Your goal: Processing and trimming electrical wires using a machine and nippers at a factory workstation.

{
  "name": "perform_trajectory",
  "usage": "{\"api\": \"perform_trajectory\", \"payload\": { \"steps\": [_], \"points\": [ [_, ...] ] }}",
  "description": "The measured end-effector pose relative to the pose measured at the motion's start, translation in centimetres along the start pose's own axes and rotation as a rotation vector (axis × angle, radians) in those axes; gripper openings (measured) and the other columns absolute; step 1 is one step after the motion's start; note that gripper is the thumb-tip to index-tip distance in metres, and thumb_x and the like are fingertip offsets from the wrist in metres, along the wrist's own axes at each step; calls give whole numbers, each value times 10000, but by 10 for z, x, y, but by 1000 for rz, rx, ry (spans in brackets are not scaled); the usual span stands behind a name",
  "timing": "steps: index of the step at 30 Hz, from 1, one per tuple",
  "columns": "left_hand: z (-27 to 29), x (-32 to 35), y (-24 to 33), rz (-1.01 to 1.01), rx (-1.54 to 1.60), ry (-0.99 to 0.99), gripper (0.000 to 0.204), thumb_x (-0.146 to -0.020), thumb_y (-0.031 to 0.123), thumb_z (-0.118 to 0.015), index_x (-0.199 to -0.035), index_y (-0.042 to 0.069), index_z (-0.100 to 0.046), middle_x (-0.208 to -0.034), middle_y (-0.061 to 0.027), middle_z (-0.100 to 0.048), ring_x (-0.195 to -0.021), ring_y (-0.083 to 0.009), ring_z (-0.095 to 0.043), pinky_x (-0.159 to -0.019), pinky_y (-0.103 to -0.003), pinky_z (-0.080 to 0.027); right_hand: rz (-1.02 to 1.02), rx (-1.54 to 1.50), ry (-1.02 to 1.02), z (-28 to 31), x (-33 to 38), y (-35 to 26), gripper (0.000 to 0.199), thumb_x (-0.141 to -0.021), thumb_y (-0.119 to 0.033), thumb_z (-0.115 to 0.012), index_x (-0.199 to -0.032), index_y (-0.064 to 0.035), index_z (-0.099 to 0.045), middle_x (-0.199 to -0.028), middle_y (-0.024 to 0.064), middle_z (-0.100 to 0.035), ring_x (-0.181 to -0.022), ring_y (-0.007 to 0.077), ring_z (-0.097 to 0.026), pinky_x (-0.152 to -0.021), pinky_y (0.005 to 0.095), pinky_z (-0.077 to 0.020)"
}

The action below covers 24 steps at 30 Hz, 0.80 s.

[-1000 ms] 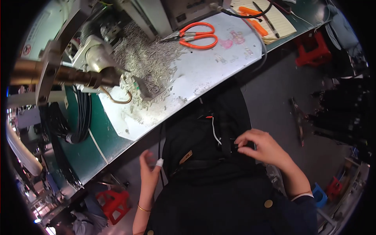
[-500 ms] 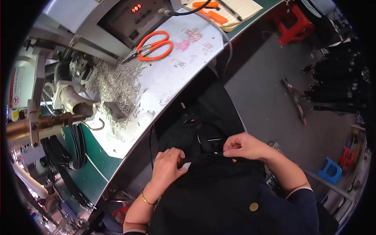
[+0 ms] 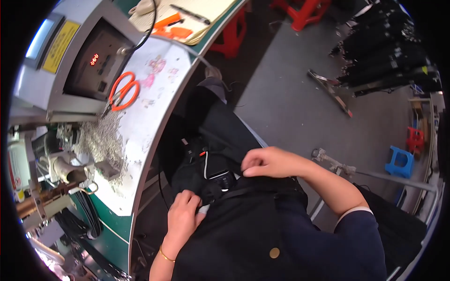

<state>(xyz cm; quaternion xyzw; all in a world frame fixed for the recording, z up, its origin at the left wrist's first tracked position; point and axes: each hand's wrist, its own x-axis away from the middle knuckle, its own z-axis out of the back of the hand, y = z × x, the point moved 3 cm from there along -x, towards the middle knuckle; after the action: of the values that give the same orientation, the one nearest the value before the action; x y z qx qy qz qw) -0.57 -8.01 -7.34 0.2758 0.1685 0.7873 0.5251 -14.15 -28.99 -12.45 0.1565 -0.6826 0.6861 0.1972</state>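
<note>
Beside a white bench [image 3: 154, 107] carrying orange scissors [image 3: 123, 92], the head view shows black fabric [image 3: 225, 196] on the person's lap, left hand [image 3: 183, 216] curled gripping its edge, right hand [image 3: 268, 162] pinching it above.

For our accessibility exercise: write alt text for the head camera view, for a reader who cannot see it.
Seen from above, a seated person's left hand and right hand grip black fabric on their lap, beside a white workbench with orange scissors and a heap of small metal parts.
</note>
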Motion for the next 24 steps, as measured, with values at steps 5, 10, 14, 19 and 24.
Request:
{"api": "perform_trajectory", "payload": {
  "steps": [5, 10, 14, 19, 24],
  "points": [
    [16, 13, -4, 86, -297, 122, 235, -547, 49, -663, -737, 69, -526, -728, -53, -476, -714, -232, -499, -631, -342, -388, -385, 351, -2, 32, 109, 70, 469, -717, -378, -684, -992, -40, -509, -952, 96, -544, -731, 188, -540, -657, 298, -435],
    [13, 23, -9, 119, -307, -18, 177, -566, 86, -655, -702, 76, -543, -717, -48, -487, -689, -224, -500, -636, -340, -370, -324, 149, 295, -7, 134, 72, 341, -707, -275, -708, -854, -13, -547, -731, 66, -577, -581, 155, -499, -549, 288, -414],
    [14, 36, -27, 165, -257, -230, 136, -607, 79, -641, -706, 51, -552, -739, -66, -523, -690, -238, -530, -636, -341, -398, -180, 135, 486, 6, 99, 47, 258, -694, -212, -716, -765, -14, -566, -607, 53, -567, -519, 144, -484, -509, 269, -403],
    [30, 35, -37, 359, 97, -398, 136, -668, 82, -638, -776, 24, -578, -795, -85, -586, -725, -263, -574, -688, -326, -439, 103, 345, 328, 10, 41, -11, 193, -692, -173, -701, -735, -31, -579, -577, 52, -554, -498, 159, -484, -506, 257, -402],
    [27, -20, -13, 96, 446, 138, 303, -709, -3, -589, -1007, 33, -546, -1069, -128, -536, -946, -284, -542, -813, -315, -428, 29, 481, -54, 27, 3, -31, 172, -701, -164, -685, -726, -28, -581, -607, 53, -568, -517, 190, -519, -510, 268, -412]
  ]
}}
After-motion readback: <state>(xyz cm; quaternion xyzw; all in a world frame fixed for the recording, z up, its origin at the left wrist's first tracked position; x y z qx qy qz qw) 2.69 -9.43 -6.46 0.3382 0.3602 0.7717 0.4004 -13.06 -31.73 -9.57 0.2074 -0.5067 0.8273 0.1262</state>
